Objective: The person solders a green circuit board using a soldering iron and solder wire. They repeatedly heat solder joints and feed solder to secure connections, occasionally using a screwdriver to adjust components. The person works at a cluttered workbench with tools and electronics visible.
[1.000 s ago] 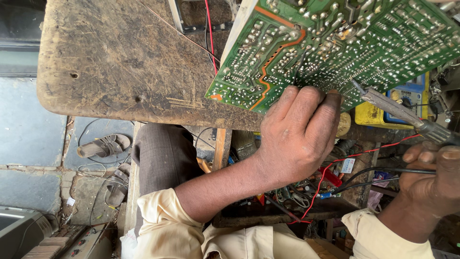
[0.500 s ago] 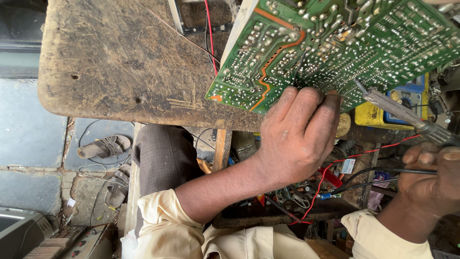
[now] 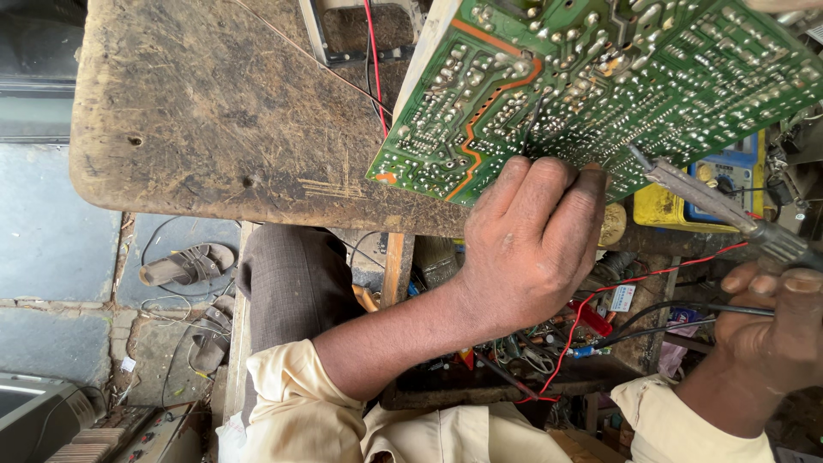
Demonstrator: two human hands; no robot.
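Left hand [image 3: 531, 249] is curled shut over the near edge of the green circuit board [image 3: 600, 86], fingers wrapped on the solder side, thumb hidden behind, so it props the board tilted up off the near edge of the worn wooden workbench [image 3: 214, 120] and nothing else supports that edge. Board sits over the right half of the bench, its lower-left corner touching the top close to the bench's front edge; red and black wires [image 3: 374, 51] run up behind it. Right hand [image 3: 776, 330] is closed round the handle of a soldering iron [image 3: 711, 206] at the right edge of view, tip [image 3: 636, 153] just beside the left fingertips and touching or nearly touching the solder joints; can't tell which. Risks, as I judge them: hot tip that close to the fingers means a burn if either hand twitches; board held by one edge only can pivot or slip, dragging the tip across neighbouring pads and bridging joints; the iron's cord [image 3: 660, 309] trails over the cluttered shelf under the bench with a red lead [image 3: 617, 291], a snag there would jerk the iron. Yellow multimeter [image 3: 686, 201] sits behind the iron at the bench's right end.
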